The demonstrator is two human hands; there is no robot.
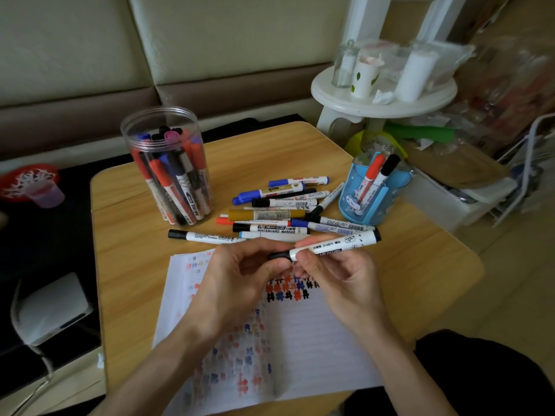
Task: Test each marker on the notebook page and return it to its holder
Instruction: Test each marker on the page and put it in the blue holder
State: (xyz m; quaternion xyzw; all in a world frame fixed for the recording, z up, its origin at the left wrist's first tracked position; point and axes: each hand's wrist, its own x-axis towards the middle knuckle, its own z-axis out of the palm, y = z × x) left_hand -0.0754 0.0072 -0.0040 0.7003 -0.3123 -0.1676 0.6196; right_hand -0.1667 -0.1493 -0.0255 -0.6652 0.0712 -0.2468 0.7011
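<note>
A black whiteboard marker (336, 246) lies level above the notebook page (303, 340). My right hand (336, 274) grips its white barrel. My left hand (240, 274) pinches the black cap end (279, 255) with thumb and fingers. The page carries rows of red, blue and black test marks. Several loose markers (282, 211) lie in a pile behind my hands. A blue holder (369, 202) at the right has a red and a black marker standing in it. A clear round jar (168, 166) at the left is packed with several markers.
The small wooden table (129, 235) ends close on the left and right. A white round stool (381, 97) with cups and a glass bottle stands at the back right. A red dish and a purple cup (45, 193) sit left. White bins are at the right.
</note>
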